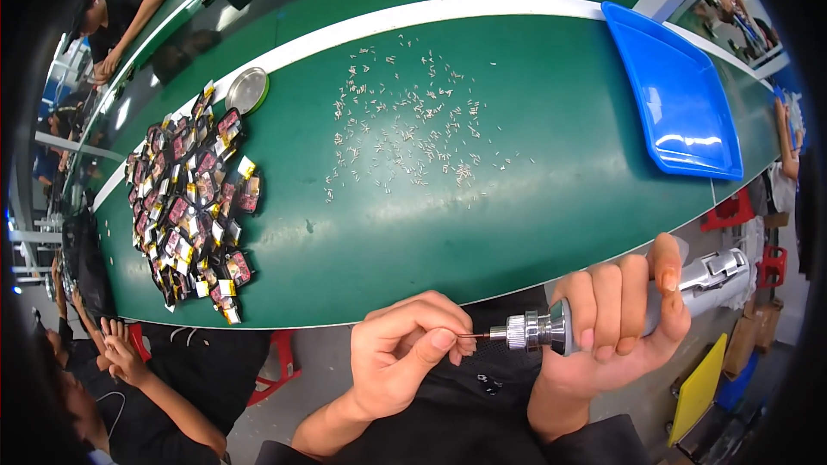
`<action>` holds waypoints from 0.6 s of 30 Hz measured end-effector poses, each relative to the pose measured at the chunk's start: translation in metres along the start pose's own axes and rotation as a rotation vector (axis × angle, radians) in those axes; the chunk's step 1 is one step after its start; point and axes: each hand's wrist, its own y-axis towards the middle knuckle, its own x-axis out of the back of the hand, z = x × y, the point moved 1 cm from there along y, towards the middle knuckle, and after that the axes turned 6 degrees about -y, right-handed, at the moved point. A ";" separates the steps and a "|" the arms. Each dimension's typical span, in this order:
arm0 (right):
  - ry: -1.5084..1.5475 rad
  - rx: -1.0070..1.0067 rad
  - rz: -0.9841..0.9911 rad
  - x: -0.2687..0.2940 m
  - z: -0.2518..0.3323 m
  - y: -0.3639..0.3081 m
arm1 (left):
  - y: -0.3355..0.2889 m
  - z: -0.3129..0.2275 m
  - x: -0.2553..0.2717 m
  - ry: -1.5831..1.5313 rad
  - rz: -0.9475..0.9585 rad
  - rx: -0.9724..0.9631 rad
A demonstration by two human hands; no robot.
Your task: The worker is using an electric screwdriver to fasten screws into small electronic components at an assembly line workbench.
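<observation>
A right hand (616, 319) wraps its fingers around a grey-and-silver driver (527, 331), held nearly level on the near side of the tabletop (301, 284), while the left hand (409, 349) pinches thumb and forefinger at the end of its thin bit (481, 336). Whether a tiny part sits between those fingertips cannot be told. A slip in that pinch could drop anything held there past the tabletop's near edge, and should the driver spin early, the bit could catch skin. Ahead of the left hand, small pale pieces (465, 174) lie scattered loose; a sweeping arm could scatter some off. Well to that hand's left, dark-cased modules (181, 207) crowd in a heap, where a nudge could tip units over the edge. Ahead of the right hand and farther right rests a blue tray (689, 112); a round dish (247, 90) sits at the heap's far end.
</observation>
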 end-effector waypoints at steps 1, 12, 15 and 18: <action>-0.024 0.004 0.019 0.000 -0.001 0.000 | 0.000 0.000 0.000 0.008 0.000 -0.004; -0.108 0.089 -0.056 0.002 -0.002 -0.005 | 0.000 -0.008 -0.017 0.729 -0.064 -0.214; -0.066 0.119 -0.160 0.005 -0.001 -0.005 | -0.008 -0.004 -0.019 0.600 -0.044 0.032; -0.006 0.110 -0.225 0.014 0.000 -0.004 | 0.000 -0.003 -0.023 0.596 -0.083 -0.097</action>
